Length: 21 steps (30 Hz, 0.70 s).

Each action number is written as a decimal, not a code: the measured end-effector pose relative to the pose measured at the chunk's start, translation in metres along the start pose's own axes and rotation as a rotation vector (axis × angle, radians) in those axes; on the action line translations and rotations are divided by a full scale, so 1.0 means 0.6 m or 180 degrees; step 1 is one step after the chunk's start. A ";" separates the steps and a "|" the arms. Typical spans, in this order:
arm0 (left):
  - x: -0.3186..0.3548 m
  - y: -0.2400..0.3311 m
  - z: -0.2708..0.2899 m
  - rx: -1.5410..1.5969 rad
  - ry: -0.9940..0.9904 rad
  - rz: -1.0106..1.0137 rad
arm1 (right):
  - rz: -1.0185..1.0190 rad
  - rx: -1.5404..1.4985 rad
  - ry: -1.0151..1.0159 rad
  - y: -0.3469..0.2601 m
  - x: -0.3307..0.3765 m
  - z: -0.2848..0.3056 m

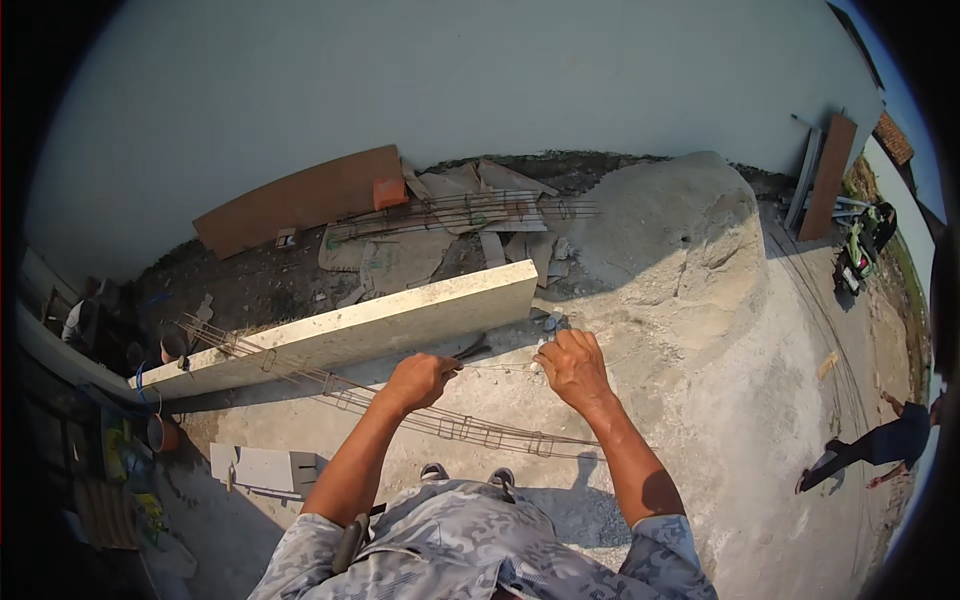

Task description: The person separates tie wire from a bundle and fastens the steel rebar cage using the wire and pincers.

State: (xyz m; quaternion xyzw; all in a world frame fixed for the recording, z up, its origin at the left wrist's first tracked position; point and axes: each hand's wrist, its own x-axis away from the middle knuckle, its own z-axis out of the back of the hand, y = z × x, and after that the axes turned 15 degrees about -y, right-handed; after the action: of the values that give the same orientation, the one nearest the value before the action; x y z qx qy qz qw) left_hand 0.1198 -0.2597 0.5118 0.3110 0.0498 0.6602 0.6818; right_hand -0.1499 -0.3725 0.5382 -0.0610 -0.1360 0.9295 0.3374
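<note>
A thin, light strand, wire or string, [500,367] runs between my two hands in front of my body. My left hand [422,382] is closed with the strand's near end at its fingertips. Opposite it, my right hand [575,368] pinches the other end, fingers curled. Something dark and narrow [472,350] shows just beyond my left fingers; I cannot tell whether it is held. Below the hands, a long rebar cage [460,428] of thin rods and square ties stretches from the upper left past my right forearm. It rests partly over a long pale slab on edge [400,315].
A sand heap [680,230] stands against the white wall [480,80]. Near it lie another rebar cage [450,215], flattened sacks and a brown board [300,200]. Pale blocks [265,470] are at lower left. Another person [880,440] is walking at the right; long rods [820,300] lie nearby.
</note>
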 end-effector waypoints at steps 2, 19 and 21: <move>0.011 -0.001 0.002 -0.0007 0.0056 0.0110 | -0.0182 -0.0680 -0.0104 -0.017 0.015 -0.024; -0.026 -0.001 -0.006 0.1882 0.0639 0.0572 | -0.0940 -0.0474 0.0080 -0.131 0.087 -0.111; -0.041 -0.004 -0.006 0.3679 -0.0035 0.0857 | -0.0895 -0.0332 -0.0044 -0.149 0.098 -0.125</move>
State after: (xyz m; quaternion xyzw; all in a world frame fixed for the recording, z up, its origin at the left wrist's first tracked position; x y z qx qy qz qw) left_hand 0.1173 -0.2810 0.4991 0.6389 0.3577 0.6051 0.3124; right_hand -0.1252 -0.2532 0.4916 -0.0524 -0.1935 0.8652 0.4597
